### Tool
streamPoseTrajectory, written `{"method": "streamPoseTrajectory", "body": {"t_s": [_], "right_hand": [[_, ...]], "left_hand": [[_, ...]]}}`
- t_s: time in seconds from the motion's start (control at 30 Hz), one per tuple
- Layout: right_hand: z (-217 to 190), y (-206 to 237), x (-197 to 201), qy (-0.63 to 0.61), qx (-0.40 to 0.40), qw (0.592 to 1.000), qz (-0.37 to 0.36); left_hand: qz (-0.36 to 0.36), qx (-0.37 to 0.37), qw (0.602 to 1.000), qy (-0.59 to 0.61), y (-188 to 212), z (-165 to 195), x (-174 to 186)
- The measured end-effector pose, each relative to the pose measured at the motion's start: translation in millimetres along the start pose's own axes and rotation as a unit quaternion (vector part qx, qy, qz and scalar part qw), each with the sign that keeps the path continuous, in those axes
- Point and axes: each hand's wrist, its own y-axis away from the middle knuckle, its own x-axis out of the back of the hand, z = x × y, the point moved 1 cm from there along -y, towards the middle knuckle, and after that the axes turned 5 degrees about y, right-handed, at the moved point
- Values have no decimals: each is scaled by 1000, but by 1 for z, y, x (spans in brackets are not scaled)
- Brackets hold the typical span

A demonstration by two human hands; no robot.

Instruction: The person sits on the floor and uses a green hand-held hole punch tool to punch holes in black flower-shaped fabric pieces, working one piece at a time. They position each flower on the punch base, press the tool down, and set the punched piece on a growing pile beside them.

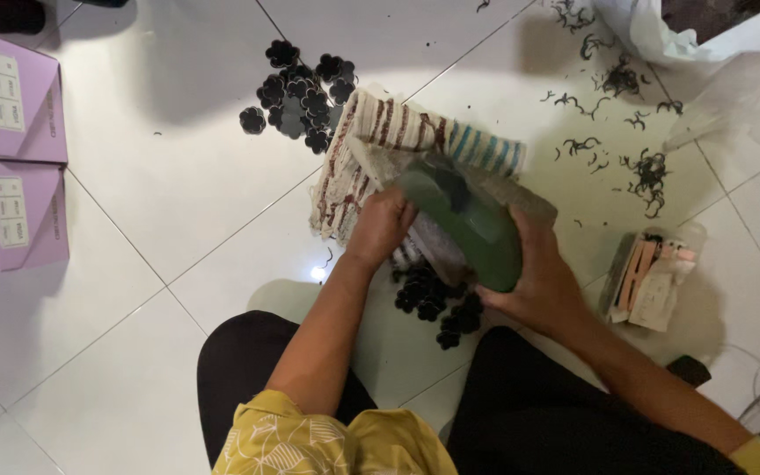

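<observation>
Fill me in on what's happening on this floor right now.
A person sits on the white tiled floor, working a green punch tool over a striped cloth. The right hand grips the punch while the left hand rests against its side. Black flower-shaped cutouts lie piled beyond the cloth, more cutouts lie under the hands, and black scraps lie scattered to the right. Purple boxes sit at the left.

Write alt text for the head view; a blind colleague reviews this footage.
Seated on a white tiled floor, a person's right hand grips a green punch tool while the left hand steadies a grey sheet under it. Black flower cutouts lie nearby.
</observation>
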Motion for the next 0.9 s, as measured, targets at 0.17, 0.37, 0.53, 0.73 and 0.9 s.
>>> {"method": "streamPoseTrajectory", "body": {"t_s": [0.17,0.37,0.53,0.73,0.9], "right_hand": [[-9,10,27,-59,-15,998,-12],[-13,26,81,-229,224,932,171],[-15,-11,25,29,5,998,-52],[23,13,13,-85,-43,995,9],[23,31,54,-244,97,954,142]], "left_hand": [[-1,7,1000,16,-1,-11,-6],[33,-45,997,45,3,-5,-6],[40,-68,996,36,-1,-4,0],[-19,-7,996,89,2,4,1],[-16,9,999,52,-3,9,9]]}}
